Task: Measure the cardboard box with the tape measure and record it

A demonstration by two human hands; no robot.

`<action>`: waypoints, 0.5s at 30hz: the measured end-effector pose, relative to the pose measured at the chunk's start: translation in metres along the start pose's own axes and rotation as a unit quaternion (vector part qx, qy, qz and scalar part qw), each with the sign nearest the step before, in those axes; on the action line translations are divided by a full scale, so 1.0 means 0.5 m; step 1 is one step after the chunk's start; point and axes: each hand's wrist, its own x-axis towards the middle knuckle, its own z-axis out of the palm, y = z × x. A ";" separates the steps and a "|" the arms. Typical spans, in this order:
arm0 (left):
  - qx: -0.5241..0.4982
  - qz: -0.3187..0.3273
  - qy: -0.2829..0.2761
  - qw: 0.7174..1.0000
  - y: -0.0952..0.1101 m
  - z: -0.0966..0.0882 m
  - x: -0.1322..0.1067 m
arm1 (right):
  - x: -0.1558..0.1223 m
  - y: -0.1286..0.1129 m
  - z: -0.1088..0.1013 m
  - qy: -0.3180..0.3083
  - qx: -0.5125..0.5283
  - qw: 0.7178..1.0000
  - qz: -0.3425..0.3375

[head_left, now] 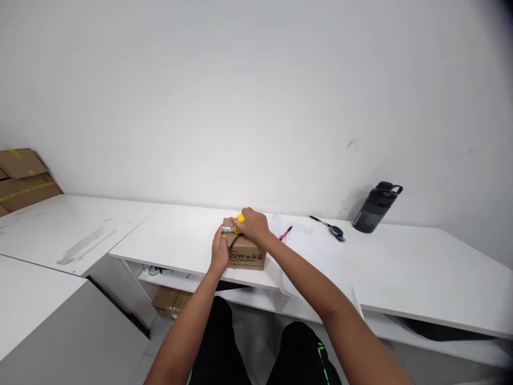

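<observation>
A small brown cardboard box with dark printing on its front stands on the white desk, near the front edge. My right hand is closed around a yellow tape measure over the box top. A short length of its silver blade lies across the top toward the left edge. Against the box's left side, my left hand grips the box, its fingertips close to the blade's end. A dark strip, perhaps a strap, curves over the box top below the tape measure. The right hand covers part of the box.
Right of the box lie a red pen, white paper, a black pen and a dark teal coiled item. A black bottle stands near the wall. Larger cartons sit far left; another carton is below the desk.
</observation>
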 end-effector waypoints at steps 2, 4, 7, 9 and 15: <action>-0.010 0.005 -0.010 1.000 -0.001 -0.007 0.002 | 0.012 -0.055 0.009 -0.037 0.024 0.999 -0.008; -0.029 0.017 -0.011 0.999 0.001 -0.019 0.006 | 0.019 -0.092 0.011 -0.060 0.046 0.997 -0.027; -0.042 0.007 -0.002 0.999 0.005 -0.034 0.004 | 0.019 -0.108 0.001 -0.082 0.070 0.985 -0.134; -0.022 -0.019 0.001 1.000 0.006 -0.030 -0.011 | 0.016 -0.099 -0.008 -0.093 0.074 0.975 -0.188; 0.126 -0.002 0.061 0.990 0.029 0.022 -0.053 | 0.009 -0.035 -0.010 -0.016 0.044 0.999 0.028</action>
